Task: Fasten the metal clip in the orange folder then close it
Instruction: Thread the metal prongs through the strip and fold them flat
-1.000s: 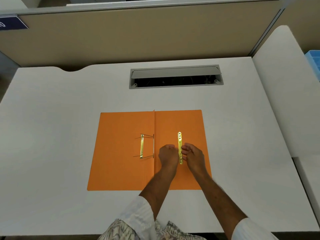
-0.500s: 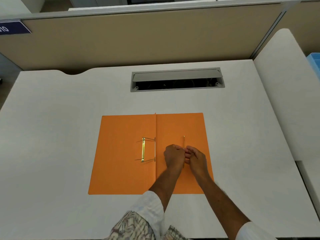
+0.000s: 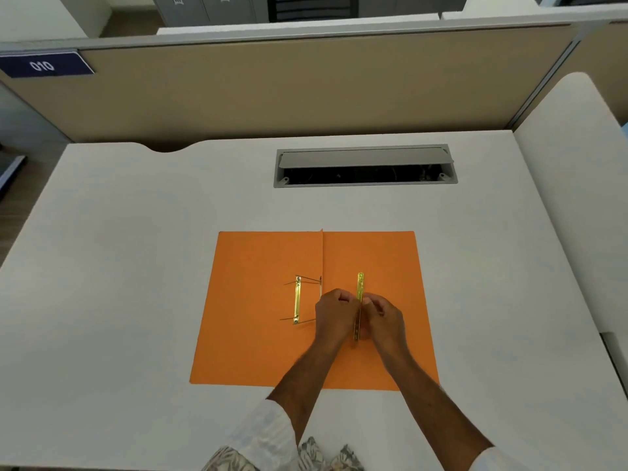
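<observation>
An orange folder (image 3: 258,334) lies open flat on the white desk, spine running away from me. On its left half sits a brass fastener base (image 3: 297,300) with two thin prongs sticking out sideways. Over the right half, a loose brass clip bar (image 3: 359,287) is held lengthwise between both hands. My left hand (image 3: 334,317) pinches it from the left and my right hand (image 3: 385,316) from the right. The bar's middle is hidden by my fingers.
A grey cable slot (image 3: 365,166) with its lid raised is set into the desk (image 3: 136,266) behind the folder. A beige partition (image 3: 306,86) stands along the back. A second white desk (image 3: 577,198) adjoins on the right.
The clip bar lay flat on the folder's right half; both hands closed on it and tipped it up off the paper. The camera has tilted upward.
</observation>
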`<state>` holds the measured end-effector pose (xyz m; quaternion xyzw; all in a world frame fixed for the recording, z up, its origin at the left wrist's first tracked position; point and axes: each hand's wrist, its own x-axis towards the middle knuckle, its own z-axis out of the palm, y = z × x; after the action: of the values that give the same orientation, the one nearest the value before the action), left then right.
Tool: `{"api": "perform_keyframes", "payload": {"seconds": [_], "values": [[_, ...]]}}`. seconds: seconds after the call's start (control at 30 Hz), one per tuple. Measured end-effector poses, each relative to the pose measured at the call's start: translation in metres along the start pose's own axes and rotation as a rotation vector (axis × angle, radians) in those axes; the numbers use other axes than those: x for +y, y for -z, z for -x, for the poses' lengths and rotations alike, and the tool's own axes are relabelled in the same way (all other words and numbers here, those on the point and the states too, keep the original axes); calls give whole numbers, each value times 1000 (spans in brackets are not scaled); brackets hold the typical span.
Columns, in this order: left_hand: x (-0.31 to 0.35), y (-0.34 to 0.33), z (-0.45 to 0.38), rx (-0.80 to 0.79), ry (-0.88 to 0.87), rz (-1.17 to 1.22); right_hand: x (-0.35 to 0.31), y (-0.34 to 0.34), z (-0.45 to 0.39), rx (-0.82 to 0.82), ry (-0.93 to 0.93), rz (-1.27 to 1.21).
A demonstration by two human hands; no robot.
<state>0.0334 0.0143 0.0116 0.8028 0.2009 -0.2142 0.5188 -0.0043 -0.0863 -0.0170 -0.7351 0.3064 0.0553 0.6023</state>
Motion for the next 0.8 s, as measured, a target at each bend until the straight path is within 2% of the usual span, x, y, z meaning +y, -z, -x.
{"api": "perform_keyframes", "payload": {"seconds": [0.17, 0.27, 0.53, 0.67, 0.8], "values": [[-18, 36, 3, 6, -9, 130, -17, -23, 5, -100, -31, -95], [-23, 55, 3, 22, -42, 130, -24, -38, 8, -145, -23, -102], [-28, 95, 4, 94, -155, -14, -37, -74, 15, -191, -39, -136], [-31, 104, 1, 68, -158, -75, -42, -83, 16, -246, -63, -170], [-37, 110, -6, 124, -167, -108, -46, -93, 12, -305, -54, -143]]}}
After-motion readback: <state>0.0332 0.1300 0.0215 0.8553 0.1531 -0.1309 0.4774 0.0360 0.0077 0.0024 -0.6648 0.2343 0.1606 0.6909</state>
